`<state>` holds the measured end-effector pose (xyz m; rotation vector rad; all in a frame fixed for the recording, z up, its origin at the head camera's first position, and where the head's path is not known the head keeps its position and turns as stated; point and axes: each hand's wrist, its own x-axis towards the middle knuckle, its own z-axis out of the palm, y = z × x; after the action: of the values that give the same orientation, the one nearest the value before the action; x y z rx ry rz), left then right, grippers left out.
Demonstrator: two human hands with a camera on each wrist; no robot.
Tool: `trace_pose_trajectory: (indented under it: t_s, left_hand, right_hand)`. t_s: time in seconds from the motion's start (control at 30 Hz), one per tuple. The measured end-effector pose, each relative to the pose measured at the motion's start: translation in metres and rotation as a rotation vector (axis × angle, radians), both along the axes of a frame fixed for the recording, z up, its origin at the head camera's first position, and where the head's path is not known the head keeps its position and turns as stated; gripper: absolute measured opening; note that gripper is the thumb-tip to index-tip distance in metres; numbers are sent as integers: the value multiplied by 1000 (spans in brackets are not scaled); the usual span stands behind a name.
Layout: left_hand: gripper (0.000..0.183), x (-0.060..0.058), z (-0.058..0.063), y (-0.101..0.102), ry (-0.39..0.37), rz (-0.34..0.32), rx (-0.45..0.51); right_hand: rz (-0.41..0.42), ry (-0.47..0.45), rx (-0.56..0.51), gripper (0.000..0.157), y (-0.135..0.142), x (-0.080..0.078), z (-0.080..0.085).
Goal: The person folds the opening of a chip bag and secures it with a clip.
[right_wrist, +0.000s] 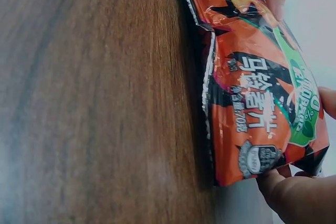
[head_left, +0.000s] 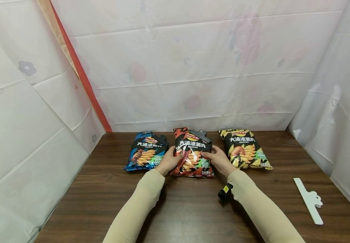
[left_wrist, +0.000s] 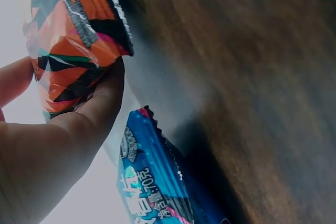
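Note:
Both hands hold a red and black bag of potato chips (head_left: 193,170) from its two sides. My left hand (head_left: 169,161) grips the left edge, thumb on the front; in the left wrist view its fingers reach under the bag's side. At the opposite edge my right hand (head_left: 221,160) has its thumb on the front and its fingers behind, as the right wrist view shows. A dark grey bag clip (head_left: 201,135) sits across the top right corner of this bag. The bag's back is hidden.
Left of the red bag lies a blue chip bag (head_left: 138,162) with a black clip (head_left: 161,139) at its top. On the right is a yellow chip bag (head_left: 243,152). A white bag clip (head_left: 308,201) lies at the table's right. White cloth (head_left: 193,67) hangs behind the table.

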<state>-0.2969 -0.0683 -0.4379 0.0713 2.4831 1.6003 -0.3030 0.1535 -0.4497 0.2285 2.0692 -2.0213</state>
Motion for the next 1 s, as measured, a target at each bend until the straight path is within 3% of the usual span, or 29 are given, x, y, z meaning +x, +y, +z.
trace_pose_trajectory:
  t_s: [0.3, 0.57, 1.0]
  left_hand:
    - [62, -5, -3, -3, -25, 29, -48]
    - [71, -9, -2, -3, -33, 9, -36]
    - [72, -13, -2, 1, -36, 24, -24]
  right_hand:
    - [54, 0, -18, 85, -1, -5, -1]
    - [61, 13, -28, 86, -2, -8, -2]
    - [58, -16, 99, 95, 4, -10, -2]
